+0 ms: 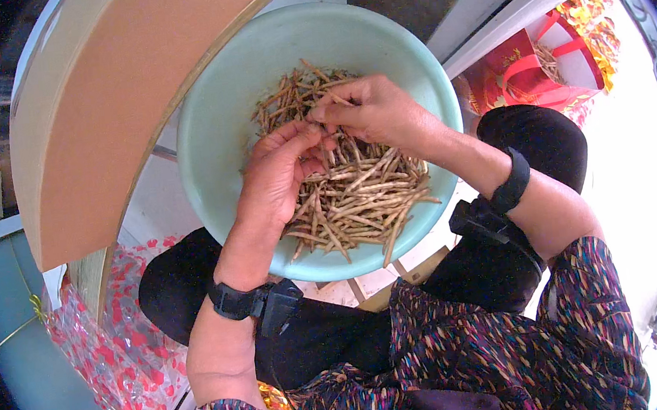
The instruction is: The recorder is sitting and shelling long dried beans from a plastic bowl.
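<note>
A pale green plastic basin (299, 27) stands before me between my knees. In it lies a heap of dry, tan bean pods (364, 201), with darker, shorter pod pieces (283, 99) towards the far side. Over the middle of the heap my two hands meet at the fingertips. My right hand (382, 111) pinches a dry bean pod (341, 98) between thumb and fingers. Close against it, my left hand (281, 171) has thumb and fingers drawn together on a pod that is mostly hidden by the fingers.
A curved brown panel (100, 108) rises at the left, close to the basin's rim. Below it is clear plastic wrap with red marks (135, 354). At the right stands a red gift bag (529, 67) with pods inside. Black straps with devices (255, 301) sit on both forearms.
</note>
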`<state>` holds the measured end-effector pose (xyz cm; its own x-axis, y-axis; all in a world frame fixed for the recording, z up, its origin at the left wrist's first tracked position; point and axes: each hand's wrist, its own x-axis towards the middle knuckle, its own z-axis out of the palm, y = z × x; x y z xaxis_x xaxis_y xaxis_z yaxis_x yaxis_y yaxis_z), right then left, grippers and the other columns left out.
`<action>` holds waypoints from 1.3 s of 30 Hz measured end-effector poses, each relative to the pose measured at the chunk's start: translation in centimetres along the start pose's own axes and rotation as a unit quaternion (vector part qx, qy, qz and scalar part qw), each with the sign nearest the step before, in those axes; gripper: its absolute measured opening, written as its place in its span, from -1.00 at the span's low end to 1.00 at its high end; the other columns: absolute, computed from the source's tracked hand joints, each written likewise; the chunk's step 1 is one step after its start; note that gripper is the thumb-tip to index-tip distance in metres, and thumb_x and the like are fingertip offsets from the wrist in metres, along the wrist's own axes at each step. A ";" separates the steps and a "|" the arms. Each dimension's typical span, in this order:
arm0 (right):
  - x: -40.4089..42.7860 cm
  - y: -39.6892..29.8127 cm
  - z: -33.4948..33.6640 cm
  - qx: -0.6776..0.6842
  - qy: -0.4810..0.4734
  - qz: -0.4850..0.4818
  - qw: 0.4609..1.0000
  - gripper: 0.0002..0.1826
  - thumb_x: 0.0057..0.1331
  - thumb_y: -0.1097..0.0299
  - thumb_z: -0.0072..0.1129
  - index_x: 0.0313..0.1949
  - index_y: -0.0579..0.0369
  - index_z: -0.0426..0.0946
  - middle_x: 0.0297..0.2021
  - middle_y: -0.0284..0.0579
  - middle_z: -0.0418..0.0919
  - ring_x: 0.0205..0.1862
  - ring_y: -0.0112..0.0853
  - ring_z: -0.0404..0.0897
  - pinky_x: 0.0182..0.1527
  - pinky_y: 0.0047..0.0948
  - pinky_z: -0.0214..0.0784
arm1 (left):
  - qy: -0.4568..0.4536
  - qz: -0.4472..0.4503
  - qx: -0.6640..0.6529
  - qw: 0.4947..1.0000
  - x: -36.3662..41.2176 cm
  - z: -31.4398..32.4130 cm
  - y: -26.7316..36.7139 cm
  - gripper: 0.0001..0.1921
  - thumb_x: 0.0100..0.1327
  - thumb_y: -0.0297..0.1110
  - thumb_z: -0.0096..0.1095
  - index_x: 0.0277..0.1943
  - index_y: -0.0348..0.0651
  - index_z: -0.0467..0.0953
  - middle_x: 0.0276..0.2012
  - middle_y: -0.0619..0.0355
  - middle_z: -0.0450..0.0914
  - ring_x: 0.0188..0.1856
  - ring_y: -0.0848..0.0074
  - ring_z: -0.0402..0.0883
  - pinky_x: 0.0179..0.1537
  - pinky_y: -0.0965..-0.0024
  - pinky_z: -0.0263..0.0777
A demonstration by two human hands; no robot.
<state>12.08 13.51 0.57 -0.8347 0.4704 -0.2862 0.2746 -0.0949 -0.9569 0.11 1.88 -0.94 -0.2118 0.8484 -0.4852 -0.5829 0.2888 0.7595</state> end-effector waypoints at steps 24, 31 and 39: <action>1.1 1.3 0.4 -0.086 0.020 -0.066 0.994 -0.74 0.02 0.21 0.11 -0.41 0.16 0.50 -0.61 -0.12 0.51 -0.55 -0.45 0.42 -0.44 -0.41 0.29 | 0.107 0.068 0.212 0.969 0.3 0.5 -0.4 -0.94 0.18 -0.47 -0.08 -0.34 -0.21 0.37 -0.52 0.25 0.46 -0.51 0.68 0.45 -0.59 0.66 0.35; 0.6 0.6 0.4 -0.161 0.031 -0.072 0.984 -0.78 0.14 0.32 0.01 -0.33 0.24 0.49 -0.48 -0.17 0.53 -0.42 -0.56 0.41 -0.29 -0.54 0.28 | 0.100 0.059 0.160 0.980 0.3 0.9 -0.3 -0.94 0.18 -0.49 -0.10 -0.34 -0.24 0.35 -0.48 0.18 0.44 -0.50 0.61 0.46 -0.53 0.59 0.42; 0.7 0.4 0.5 -0.152 0.023 -0.060 0.986 -0.78 0.16 0.33 0.00 -0.34 0.25 0.49 -0.50 -0.20 0.53 -0.42 -0.57 0.42 -0.30 -0.54 0.28 | 0.068 0.042 0.100 0.992 0.6 0.3 -0.5 -0.93 0.14 -0.46 -0.07 -0.35 -0.24 0.37 -0.48 0.15 0.46 -0.47 0.56 0.48 -0.50 0.55 0.44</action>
<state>11.33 13.39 -0.06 -0.8489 0.5028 -0.1628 0.3121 0.2283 -0.9222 0.51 2.36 -1.51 -0.3652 0.8088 -0.4609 -0.3948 0.3138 0.8635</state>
